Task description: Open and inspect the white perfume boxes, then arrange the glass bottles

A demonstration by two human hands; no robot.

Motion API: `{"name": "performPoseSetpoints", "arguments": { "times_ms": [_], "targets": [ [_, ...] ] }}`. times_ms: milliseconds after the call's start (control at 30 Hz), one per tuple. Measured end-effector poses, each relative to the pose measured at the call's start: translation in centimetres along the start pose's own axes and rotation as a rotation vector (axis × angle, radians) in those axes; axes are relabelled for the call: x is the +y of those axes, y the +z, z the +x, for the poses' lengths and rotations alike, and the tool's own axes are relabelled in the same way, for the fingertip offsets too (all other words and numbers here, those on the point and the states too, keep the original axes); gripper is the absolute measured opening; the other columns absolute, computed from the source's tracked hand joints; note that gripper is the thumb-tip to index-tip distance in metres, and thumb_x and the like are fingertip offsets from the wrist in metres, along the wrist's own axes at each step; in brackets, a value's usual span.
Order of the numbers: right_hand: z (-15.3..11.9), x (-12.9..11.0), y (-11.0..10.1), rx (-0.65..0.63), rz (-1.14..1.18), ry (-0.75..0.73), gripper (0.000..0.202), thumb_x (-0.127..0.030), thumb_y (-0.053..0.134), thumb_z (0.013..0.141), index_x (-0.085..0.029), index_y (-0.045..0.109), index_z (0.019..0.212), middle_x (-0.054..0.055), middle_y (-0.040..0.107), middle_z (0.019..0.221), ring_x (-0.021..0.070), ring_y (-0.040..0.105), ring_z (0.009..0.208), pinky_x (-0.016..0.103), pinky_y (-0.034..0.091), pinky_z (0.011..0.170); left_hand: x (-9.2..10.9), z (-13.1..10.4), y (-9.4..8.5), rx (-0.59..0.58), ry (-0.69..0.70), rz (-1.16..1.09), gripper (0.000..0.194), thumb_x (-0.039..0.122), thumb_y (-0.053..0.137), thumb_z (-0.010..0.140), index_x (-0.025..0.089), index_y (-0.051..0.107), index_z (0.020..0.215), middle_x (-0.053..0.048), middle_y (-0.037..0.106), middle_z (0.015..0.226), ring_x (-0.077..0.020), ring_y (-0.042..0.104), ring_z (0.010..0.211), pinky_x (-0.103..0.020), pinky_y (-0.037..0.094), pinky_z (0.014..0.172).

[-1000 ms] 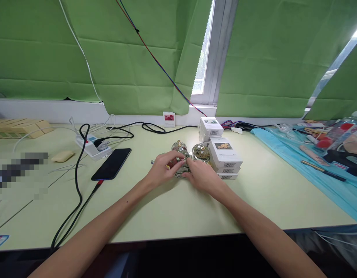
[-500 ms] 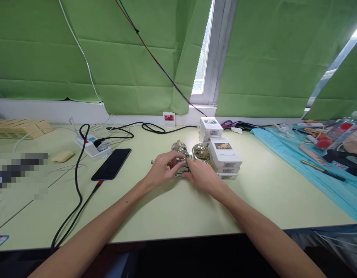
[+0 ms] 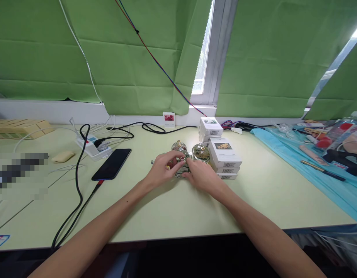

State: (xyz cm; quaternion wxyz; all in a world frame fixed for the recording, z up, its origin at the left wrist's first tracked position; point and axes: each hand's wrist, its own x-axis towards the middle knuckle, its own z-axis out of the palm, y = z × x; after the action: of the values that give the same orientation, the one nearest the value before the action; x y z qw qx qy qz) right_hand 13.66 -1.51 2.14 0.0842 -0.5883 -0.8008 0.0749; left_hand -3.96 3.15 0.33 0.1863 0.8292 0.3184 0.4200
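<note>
Several small shiny clear jars stand close together on the table around my hands. One jar (image 3: pixel 179 145) with a gold-coloured knob is behind my fingers, and another jar (image 3: pixel 201 152) with brownish-green contents stands right of it. My left hand (image 3: pixel 162 169) is closed, thumb and forefinger pinched by a small reddish thing too tiny to name. My right hand (image 3: pixel 202 177) curls its fingers and thumb round the side of a front jar (image 3: pixel 181 170), mostly hidden between both hands. Part of a further jar shows behind my left hand.
White boxes (image 3: pixel 225 153) are stacked right of the jars, with another stack (image 3: pixel 211 126) behind. A phone (image 3: pixel 111 164) on a black cable and a power strip (image 3: pixel 93 148) lie left. A blue plastic sheet (image 3: pixel 297 166) with assorted items covers the right side. A small white box (image 3: pixel 169 120) stands at the back.
My hands and the jars stay in nearly the same place. The fingers of my left hand have shifted only very slightly, if at all.
</note>
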Motion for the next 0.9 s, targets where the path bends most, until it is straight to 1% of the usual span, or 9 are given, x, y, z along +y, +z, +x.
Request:
{"name": "performPoseSetpoints", "arguments": {
  "times_ms": [167,300,433,533,600,667,767,900],
  "targets": [
    [-0.1,0.0,-0.1,0.001,-0.005,0.002,0.023,-0.035,0.054,0.101,-0.015,0.054,0.112,0.012,0.072,0.104,0.0301,0.070,0.096,0.032,0.042,0.065,0.1,0.0,-0.2,-0.010,-0.005,-0.006,0.018,0.032,0.062,0.092,0.019,0.068,0.103,-0.001,0.071,0.087,-0.0098,0.058,0.066,-0.019,0.051,0.057],
    [-0.1,0.0,-0.1,0.002,-0.006,-0.002,0.022,-0.036,0.053,0.102,-0.016,0.054,0.110,0.011,0.072,0.103,0.0293,0.071,0.095,0.032,0.041,0.064,0.2,0.1,-0.3,-0.022,-0.015,-0.009,0.020,0.033,0.064,0.091,0.019,0.068,0.105,-0.002,0.071,0.089,-0.0105,0.059,0.068,-0.019,0.051,0.056],
    [0.0,0.0,-0.1,-0.003,-0.015,0.000,0.022,-0.035,0.055,0.101,-0.015,0.054,0.111,0.011,0.072,0.102,0.0295,0.071,0.096,0.032,0.040,0.064,0.2,0.2,-0.6,-0.048,-0.036,-0.027,0.025,0.036,0.065,0.090,0.019,0.067,0.108,-0.002,0.069,0.088,-0.0098,0.058,0.066,-0.020,0.053,0.057],
    [0.1,-0.1,-0.2,-0.004,-0.021,0.005,0.022,-0.035,0.055,0.101,-0.016,0.054,0.112,0.011,0.072,0.104,0.0297,0.071,0.097,0.031,0.040,0.064,0.3,0.3,-1.1,-0.053,-0.068,-0.038,0.029,0.040,0.067,0.089,0.020,0.065,0.109,-0.002,0.069,0.095,-0.0088,0.058,0.066,-0.021,0.054,0.060],
    [0.1,0.0,-0.2,0.000,-0.027,0.007,0.022,-0.035,0.055,0.101,-0.016,0.054,0.112,0.012,0.072,0.104,0.0299,0.071,0.097,0.031,0.041,0.064,0.2,0.5,-1.5,-0.033,-0.090,-0.039,0.031,0.044,0.065,0.090,0.020,0.065,0.110,-0.002,0.069,0.097,-0.0083,0.057,0.065,-0.020,0.053,0.060],
    [0.1,0.0,-0.2,0.002,-0.029,0.008,0.022,-0.035,0.055,0.101,-0.016,0.055,0.111,0.012,0.072,0.103,0.0303,0.071,0.096,0.032,0.041,0.064,0.1,0.7,-2.1,0.022,-0.116,-0.022,0.032,0.047,0.062,0.092,0.019,0.065,0.109,-0.002,0.068,0.095,-0.0084,0.056,0.064,-0.020,0.052,0.059],
    [0.0,0.1,-0.3,0.007,-0.023,0.009,0.022,-0.035,0.056,0.100,-0.016,0.055,0.110,0.011,0.072,0.102,0.0308,0.071,0.096,0.032,0.041,0.064,-0.4,1.1,-3.0,0.120,-0.162,0.072,0.032,0.049,0.061,0.091,0.019,0.067,0.099,-0.003,0.070,0.096,-0.0092,0.059,0.065,-0.020,0.050,0.058],
    [-0.1,0.1,-0.2,0.006,-0.014,0.012,0.022,-0.036,0.055,0.101,-0.016,0.056,0.110,0.012,0.072,0.104,0.0306,0.070,0.098,0.032,0.042,0.067,-1.5,1.6,-4.2,0.182,-0.227,0.182,0.032,0.049,0.059,0.090,0.018,0.069,0.088,-0.002,0.069,0.082,-0.0109,0.058,0.063,-0.023,0.049,0.062]
  ]
}}
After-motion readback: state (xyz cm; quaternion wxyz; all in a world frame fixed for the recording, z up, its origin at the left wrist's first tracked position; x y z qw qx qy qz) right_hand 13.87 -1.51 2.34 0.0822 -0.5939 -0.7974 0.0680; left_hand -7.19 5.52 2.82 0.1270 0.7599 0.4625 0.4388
